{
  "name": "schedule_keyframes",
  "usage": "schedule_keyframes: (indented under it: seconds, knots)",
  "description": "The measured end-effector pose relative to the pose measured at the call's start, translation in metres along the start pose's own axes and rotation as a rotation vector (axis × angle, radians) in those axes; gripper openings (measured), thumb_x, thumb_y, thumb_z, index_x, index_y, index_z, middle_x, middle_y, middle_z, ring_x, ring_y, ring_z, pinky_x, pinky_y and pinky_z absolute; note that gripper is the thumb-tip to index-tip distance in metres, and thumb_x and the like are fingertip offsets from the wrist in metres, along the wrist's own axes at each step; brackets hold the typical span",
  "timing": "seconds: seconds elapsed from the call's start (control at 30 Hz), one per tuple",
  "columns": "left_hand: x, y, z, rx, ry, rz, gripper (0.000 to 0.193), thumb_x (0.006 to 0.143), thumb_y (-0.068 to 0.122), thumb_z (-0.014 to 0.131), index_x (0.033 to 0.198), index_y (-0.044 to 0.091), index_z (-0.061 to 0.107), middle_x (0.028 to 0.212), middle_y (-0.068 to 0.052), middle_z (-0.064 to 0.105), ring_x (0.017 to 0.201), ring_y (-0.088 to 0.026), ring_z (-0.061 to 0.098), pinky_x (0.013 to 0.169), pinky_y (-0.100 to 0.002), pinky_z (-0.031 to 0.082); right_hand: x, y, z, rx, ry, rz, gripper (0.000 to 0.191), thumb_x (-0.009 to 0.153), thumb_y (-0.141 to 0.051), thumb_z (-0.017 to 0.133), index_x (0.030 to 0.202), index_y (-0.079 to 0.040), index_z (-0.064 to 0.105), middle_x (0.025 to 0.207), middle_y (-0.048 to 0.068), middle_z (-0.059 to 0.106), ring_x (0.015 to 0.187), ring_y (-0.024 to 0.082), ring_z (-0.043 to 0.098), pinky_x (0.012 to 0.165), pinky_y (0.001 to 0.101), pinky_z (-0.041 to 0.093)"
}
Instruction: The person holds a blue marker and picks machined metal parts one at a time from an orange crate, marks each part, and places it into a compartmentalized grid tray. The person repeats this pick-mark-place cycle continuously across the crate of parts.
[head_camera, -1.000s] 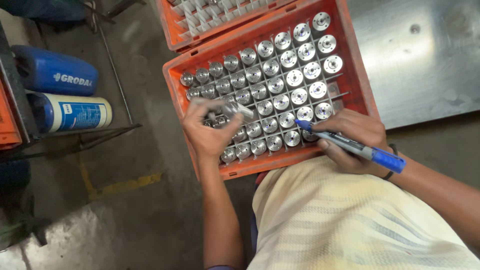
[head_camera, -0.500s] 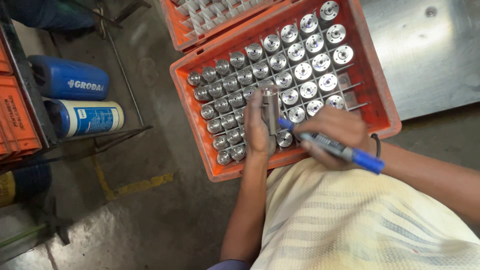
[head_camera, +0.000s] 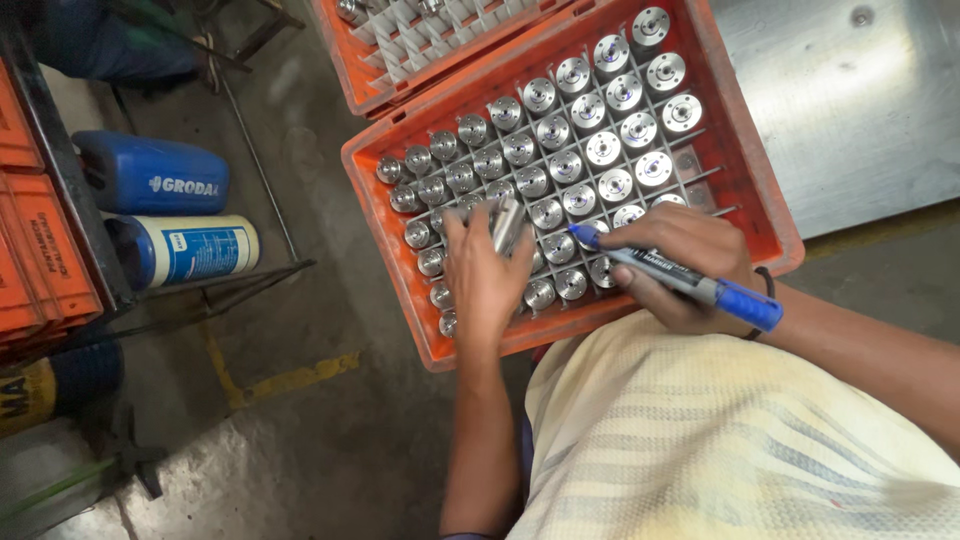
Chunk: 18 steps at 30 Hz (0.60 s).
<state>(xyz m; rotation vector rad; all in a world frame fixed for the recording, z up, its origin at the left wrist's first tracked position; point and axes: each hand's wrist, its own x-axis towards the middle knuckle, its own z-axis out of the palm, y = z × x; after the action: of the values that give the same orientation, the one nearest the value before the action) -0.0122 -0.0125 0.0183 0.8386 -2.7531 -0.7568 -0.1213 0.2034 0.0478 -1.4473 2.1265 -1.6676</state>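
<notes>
**Machined steel cylinder lifted from gridded crate, marker held ready**

A polished metal cylinder (head_camera: 507, 224) is gripped in the left hand (head_camera: 484, 282), fingers closed around its lower length while its upper end stands clear above the fingertips, tilted slightly toward one o'clock. It is held just over the orange plastic crate (head_camera: 372, 200), near the crate's seven o'clock corner. The crate is divided by a grid, and nearly every cell is filled by an upright steel part (head_camera: 604, 149), flat round faces turned up. At three o'clock from the cylinder, a blue marker pen (head_camera: 680, 279) is clasped in the right hand (head_camera: 682, 262), its tip pointed toward the cylinder and resting over the parts. A second orange crate (head_camera: 345, 50) with pale dividers is seen at twelve o'clock, touching the first. Two blue canisters (head_camera: 150, 175) are laid on the floor at nine o'clock, beside a rack of orange bins (head_camera: 45, 245). A sheet-metal surface (head_camera: 860, 110) is visible at two o'clock.

The cylinder is judged to be solid, stiff and heavy for its size, with a smooth and probably slippery finish; a firm wrap around its side wall, away from the end face, appears the safest hold.
</notes>
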Motion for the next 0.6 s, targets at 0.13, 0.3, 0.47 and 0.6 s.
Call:
schedule_keyframes:
  seconds: [0.13, 0.3, 0.47, 0.6]
  knots:
    - [0.0, -0.002, 0.001, 0.006, 0.002, 0.027, 0.046, 0.078, 0.03, 0.081, 0.116, 0.005, 0.072, 0.111, -0.019, 0.061, 0.094, -0.038, 0.069, 0.078, -0.049, 0.055, -0.002, 0.002, -0.006, -0.015, 0.021, 0.067, 0.024, 0.088, -0.007, 0.074, 0.11, 0.001, 0.07, 0.089, 0.013, 0.072, 0.078, 0.023, 0.072, 0.067, 0.0328, 0.054]
    - [0.013, 0.016, 0.028, 0.153, -0.151, -0.097, 0.054, 0.068, 0.039, 0.089, 0.104, 0.002, 0.073, 0.106, -0.016, 0.066, 0.087, -0.036, 0.07, 0.073, -0.05, 0.054, -0.002, 0.005, -0.006, -0.027, 0.033, 0.068, 0.025, 0.087, -0.007, 0.074, 0.111, 0.001, 0.07, 0.089, 0.014, 0.071, 0.079, 0.024, 0.072, 0.07, 0.0342, 0.054]
    - [0.033, 0.003, -0.007, -0.158, 0.019, 0.225, 0.042, 0.066, 0.038, 0.087, 0.095, 0.008, 0.079, 0.099, -0.011, 0.073, 0.085, -0.025, 0.073, 0.075, -0.039, 0.059, 0.001, -0.001, -0.01, -0.038, 0.065, 0.042, 0.024, 0.087, -0.006, 0.074, 0.11, -0.001, 0.069, 0.09, 0.013, 0.071, 0.08, 0.025, 0.072, 0.071, 0.0351, 0.055]
    - [0.031, 0.006, 0.002, -1.452, -0.275, -0.193, 0.049, 0.084, 0.038, 0.071, 0.12, 0.005, 0.067, 0.102, -0.004, 0.071, 0.089, -0.014, 0.068, 0.081, -0.033, 0.059, 0.007, -0.002, -0.005, -0.06, -0.069, -0.164, 0.023, 0.08, -0.006, 0.076, 0.103, -0.003, 0.072, 0.08, 0.01, 0.07, 0.068, 0.024, 0.066, 0.065, 0.04, 0.052]
